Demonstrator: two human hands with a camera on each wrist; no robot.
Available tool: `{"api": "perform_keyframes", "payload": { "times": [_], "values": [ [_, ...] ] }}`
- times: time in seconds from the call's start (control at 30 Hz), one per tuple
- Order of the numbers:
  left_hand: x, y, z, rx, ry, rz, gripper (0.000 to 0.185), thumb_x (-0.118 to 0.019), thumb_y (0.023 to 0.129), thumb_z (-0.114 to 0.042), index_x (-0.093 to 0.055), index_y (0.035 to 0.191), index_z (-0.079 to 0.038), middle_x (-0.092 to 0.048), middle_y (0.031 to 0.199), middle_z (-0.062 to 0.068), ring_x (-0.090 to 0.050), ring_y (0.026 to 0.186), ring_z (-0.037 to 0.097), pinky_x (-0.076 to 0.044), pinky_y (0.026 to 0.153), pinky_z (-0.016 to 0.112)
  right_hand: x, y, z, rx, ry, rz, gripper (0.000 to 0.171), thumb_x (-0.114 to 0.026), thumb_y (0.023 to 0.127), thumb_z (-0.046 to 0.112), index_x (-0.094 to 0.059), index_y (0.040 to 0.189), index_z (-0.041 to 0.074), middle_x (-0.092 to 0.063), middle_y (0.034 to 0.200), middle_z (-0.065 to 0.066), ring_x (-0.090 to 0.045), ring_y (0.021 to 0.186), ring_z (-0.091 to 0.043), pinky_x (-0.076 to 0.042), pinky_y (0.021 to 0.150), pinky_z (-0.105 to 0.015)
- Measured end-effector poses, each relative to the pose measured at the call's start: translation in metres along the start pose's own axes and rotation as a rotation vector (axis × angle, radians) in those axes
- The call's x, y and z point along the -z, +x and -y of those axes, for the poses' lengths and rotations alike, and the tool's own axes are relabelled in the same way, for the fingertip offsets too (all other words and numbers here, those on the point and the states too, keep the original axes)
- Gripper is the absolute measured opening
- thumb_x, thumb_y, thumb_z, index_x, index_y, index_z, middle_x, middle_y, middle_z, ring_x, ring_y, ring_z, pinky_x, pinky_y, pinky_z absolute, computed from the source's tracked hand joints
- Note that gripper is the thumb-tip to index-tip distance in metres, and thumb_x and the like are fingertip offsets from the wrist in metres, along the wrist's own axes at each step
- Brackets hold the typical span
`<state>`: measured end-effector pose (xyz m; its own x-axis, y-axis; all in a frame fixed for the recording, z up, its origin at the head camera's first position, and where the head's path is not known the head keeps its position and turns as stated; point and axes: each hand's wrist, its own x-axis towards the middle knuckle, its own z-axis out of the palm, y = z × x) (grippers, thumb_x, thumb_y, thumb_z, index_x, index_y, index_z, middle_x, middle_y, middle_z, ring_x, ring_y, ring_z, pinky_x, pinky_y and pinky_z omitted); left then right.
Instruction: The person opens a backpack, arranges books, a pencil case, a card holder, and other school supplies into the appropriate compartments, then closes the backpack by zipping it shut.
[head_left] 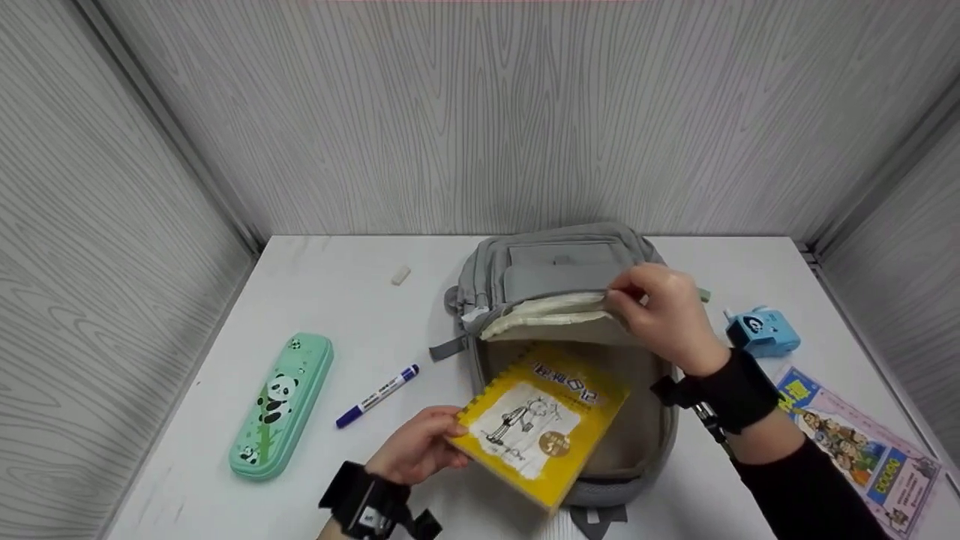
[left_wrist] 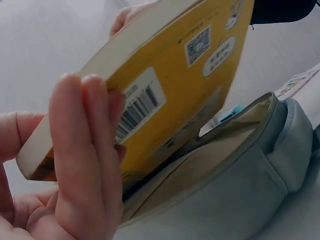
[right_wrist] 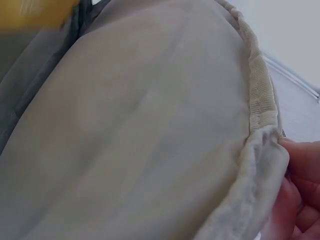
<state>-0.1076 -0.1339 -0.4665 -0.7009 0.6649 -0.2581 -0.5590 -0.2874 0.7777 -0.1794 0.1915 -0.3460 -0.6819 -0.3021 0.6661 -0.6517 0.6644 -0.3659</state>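
Note:
A yellow book (head_left: pixel 568 420) with a drawn figure on its cover is tilted at the mouth of a grey backpack (head_left: pixel 551 274), its upper end inside the opening. My left hand (head_left: pixel 424 448) grips the book by its lower left edge, thumb on the cover. In the left wrist view, fingers (left_wrist: pixel 82 150) lie against the back cover, near a barcode. My right hand (head_left: pixel 667 315) pinches the edge of the backpack's raised flap and holds it up. Its pale lining (right_wrist: pixel 150 120) fills most of the right wrist view. The bottom of the compartment is partly hidden by the book.
On the left lie a green panda pencil case (head_left: pixel 281 409) and a blue-and-white marker (head_left: pixel 377 395). A small white eraser (head_left: pixel 401 275) sits farther back. To the right are a blue pencil sharpener (head_left: pixel 765 332) and a colourful booklet (head_left: pixel 862 450), partly behind the right forearm.

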Motion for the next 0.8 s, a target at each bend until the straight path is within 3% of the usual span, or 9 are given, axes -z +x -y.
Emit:
{"api": "perform_keyframes", "payload": {
  "times": [0.27,0.43,0.63,0.8],
  "values": [
    [-0.040,0.055,-0.004,-0.017,-0.069,-0.124,0.027,-0.042,0.096,0.001,-0.054,0.120,0.007,-0.071,0.096,0.008,-0.071,0.069,0.009,-0.057,0.067,0.016,0.004,-0.004,0.005,0.025,0.002,-0.005,0.007,-0.074,0.081,-0.005,-0.070,0.082,0.000,-0.068,0.077,-0.010,-0.058,0.066,-0.016,-0.047,0.061,-0.025],
    [-0.053,0.085,-0.004,-0.050,-0.135,-0.223,0.023,-0.039,0.097,0.003,-0.047,0.115,0.014,-0.063,0.097,0.015,-0.068,0.065,0.006,-0.055,0.065,0.012,0.005,-0.008,0.009,0.062,0.008,-0.020,0.009,-0.074,0.080,-0.007,-0.069,0.082,0.001,-0.066,0.076,-0.009,-0.057,0.065,-0.014,-0.046,0.059,-0.025],
    [-0.054,0.119,-0.001,-0.156,-0.240,-0.291,0.011,-0.037,0.098,0.004,-0.045,0.106,0.003,-0.053,0.100,0.011,-0.059,0.075,0.009,-0.052,0.069,0.016,0.006,-0.013,0.015,0.133,0.039,-0.049,0.014,-0.072,0.079,-0.011,-0.068,0.082,0.002,-0.064,0.075,-0.008,-0.054,0.064,-0.014,-0.042,0.061,-0.021],
    [-0.049,0.147,-0.003,-0.251,-0.342,-0.311,0.020,-0.040,0.096,0.005,-0.050,0.094,-0.012,-0.053,0.089,-0.002,-0.048,0.072,0.006,-0.044,0.063,0.017,0.007,-0.016,0.020,0.161,0.038,-0.060,0.015,-0.074,0.077,-0.009,-0.067,0.082,0.003,-0.063,0.076,-0.007,-0.055,0.064,-0.013,-0.042,0.060,-0.020]
  ]
}}
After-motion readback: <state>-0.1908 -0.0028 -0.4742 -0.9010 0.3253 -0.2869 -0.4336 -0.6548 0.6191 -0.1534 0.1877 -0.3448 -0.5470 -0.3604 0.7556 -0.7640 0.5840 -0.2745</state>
